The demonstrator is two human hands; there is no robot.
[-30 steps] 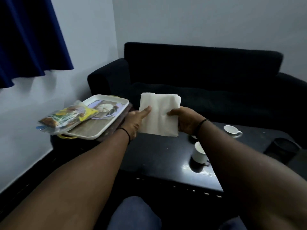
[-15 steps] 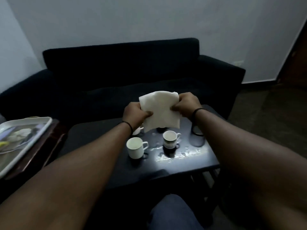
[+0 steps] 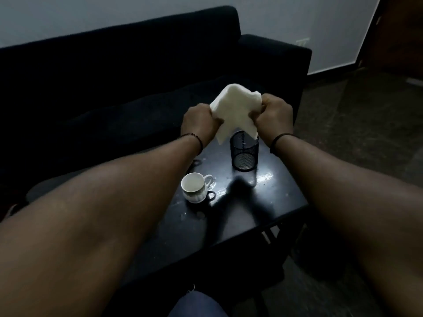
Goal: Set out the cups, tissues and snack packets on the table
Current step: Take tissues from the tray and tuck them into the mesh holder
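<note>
While the left hand (image 3: 199, 121) and right hand (image 3: 273, 115) each have their fingers clenched on an opposite edge of the white tissue stack (image 3: 234, 112), the stack hangs bunched directly above the black mesh holder (image 3: 244, 154) on the dark worktop (image 3: 270, 200). It is judged light, soft, limp and easily torn, best held at its edges or folded middle. No brand, label or writing is legible; a striped teacup (image 3: 194, 188) stands nearby.

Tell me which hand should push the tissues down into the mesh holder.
The right hand, probably. It grips the tissues at the edge hanging right over the mesh holder, while the left hand holds the side that falls outside the rim.
</note>
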